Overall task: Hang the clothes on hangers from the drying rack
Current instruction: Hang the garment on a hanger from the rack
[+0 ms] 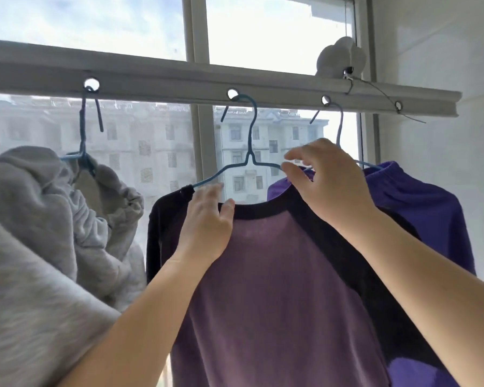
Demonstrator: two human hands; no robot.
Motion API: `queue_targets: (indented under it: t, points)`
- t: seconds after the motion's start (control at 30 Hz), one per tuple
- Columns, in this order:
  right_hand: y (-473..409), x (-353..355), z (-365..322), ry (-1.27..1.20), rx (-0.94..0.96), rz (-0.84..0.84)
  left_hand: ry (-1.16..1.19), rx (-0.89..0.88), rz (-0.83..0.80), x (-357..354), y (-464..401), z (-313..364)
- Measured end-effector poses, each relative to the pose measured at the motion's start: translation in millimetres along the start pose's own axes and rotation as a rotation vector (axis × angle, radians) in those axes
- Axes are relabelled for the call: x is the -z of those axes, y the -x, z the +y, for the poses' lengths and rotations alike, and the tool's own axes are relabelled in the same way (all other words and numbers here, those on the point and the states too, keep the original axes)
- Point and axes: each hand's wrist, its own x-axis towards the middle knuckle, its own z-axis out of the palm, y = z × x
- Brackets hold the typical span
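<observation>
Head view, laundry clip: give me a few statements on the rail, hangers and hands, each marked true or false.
1. Three blue wire hangers hook into holes of the grey drying rail. True.
2. The middle blue hanger carries a yellow towel. False: it carries a mauve shirt with dark sleeves and collar.
3. The left hand grips the shirt at its collar. True.
4. The right hand hangs idle below the shirt. False: it is raised, fingers pinching at the hanger's right shoulder.
5. The grey sweatshirt hangs right of the violet top. False: it hangs at far left.
</observation>
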Motion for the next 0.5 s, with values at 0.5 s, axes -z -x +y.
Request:
queue_targets:
  t: [0.5]
  points:
    - [23.4,-30.7,-111.5,-0.456,0.112,-0.295,-1.136,-0.081,0.322,157.2,41.4,50.2]
